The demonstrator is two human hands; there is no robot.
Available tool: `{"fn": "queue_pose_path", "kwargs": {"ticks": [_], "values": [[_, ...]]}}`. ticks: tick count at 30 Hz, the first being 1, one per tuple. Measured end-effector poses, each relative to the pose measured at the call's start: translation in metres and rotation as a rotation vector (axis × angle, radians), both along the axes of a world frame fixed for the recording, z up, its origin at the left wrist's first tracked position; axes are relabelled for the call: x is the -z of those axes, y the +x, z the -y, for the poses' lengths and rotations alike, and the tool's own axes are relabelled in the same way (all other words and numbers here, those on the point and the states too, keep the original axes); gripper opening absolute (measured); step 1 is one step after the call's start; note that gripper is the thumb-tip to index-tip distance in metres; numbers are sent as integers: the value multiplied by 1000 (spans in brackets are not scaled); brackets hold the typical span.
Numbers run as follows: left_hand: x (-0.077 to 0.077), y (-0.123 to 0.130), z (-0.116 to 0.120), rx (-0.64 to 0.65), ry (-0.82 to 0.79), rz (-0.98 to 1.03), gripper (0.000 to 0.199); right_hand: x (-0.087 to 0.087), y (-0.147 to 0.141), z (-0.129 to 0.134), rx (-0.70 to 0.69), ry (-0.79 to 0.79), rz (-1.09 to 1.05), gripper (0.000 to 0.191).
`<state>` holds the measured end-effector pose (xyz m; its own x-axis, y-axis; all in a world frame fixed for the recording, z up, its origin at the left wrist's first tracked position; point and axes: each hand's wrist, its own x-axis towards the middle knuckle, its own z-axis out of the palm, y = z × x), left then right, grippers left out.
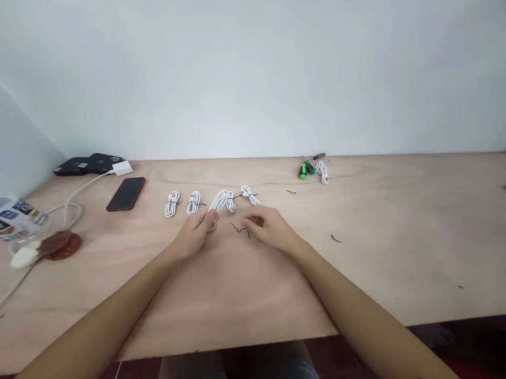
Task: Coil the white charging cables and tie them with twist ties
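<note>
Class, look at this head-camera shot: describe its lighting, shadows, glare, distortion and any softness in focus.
In the head view, light is soft and even, with faint shadows under the left hand and right hand; the black smartphone shows no strong glare; the pale wooden tabletop looks skewed by wide-angle distortion; the coiled white cables look slightly soft.

A coiled white cable point(221, 201) was touched by the left hand point(194, 235) on the plywood surface point(360, 266), while the right hand point(268, 226) was held just beside a thin black twist tie point(240, 230); three other coils point(193, 202) were lying near.
</note>
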<state>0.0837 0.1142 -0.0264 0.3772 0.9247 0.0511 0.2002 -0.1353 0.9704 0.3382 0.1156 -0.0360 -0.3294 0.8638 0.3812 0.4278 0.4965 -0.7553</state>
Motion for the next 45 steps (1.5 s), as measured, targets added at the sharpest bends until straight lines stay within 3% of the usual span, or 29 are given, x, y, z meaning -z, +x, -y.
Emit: {"fn": "queue_pose_path", "kwargs": {"ticks": [5, 10, 14, 19, 22, 25, 29, 33, 38, 43, 45], "values": [[8, 2, -3, -28, -1, 23, 50, 2, 4, -3, -88, 29, 90, 12], [4, 5, 2, -27, 97, -31, 50, 3, 1, -1, -94, -14, 39, 11], [-1, 6, 7, -45, 298, -167, 49, 1, -8, 0, -58, -195, -162, 9], [-2, 10, 13, 62, 442, -249, 44, 3, -23, 2, -67, -315, -413, 19], [1, 14, 13, 10, 409, -186, 42, 6, -27, 3, -81, -374, -510, 27], [4, 18, 9, -49, 243, 41, 42, 4, -26, 4, -84, -372, -500, 27], [6, 24, 5, 45, 8, 363, 44, -3, -24, 6, -172, -393, -403, 27], [5, 25, 4, 84, -113, 467, 42, -7, -25, 9, -220, -391, -369, 26], [6, 24, 5, 35, -83, 435, 40, -6, -24, 9, -142, -422, -475, 25], [9, 24, 4, 48, 43, 290, 43, 3, -24, 5, -87, -497, -652, 27], [10, 23, 3, -7, 147, 190, 44, 7, -24, 3, -71, -515, -681, 27]]}}
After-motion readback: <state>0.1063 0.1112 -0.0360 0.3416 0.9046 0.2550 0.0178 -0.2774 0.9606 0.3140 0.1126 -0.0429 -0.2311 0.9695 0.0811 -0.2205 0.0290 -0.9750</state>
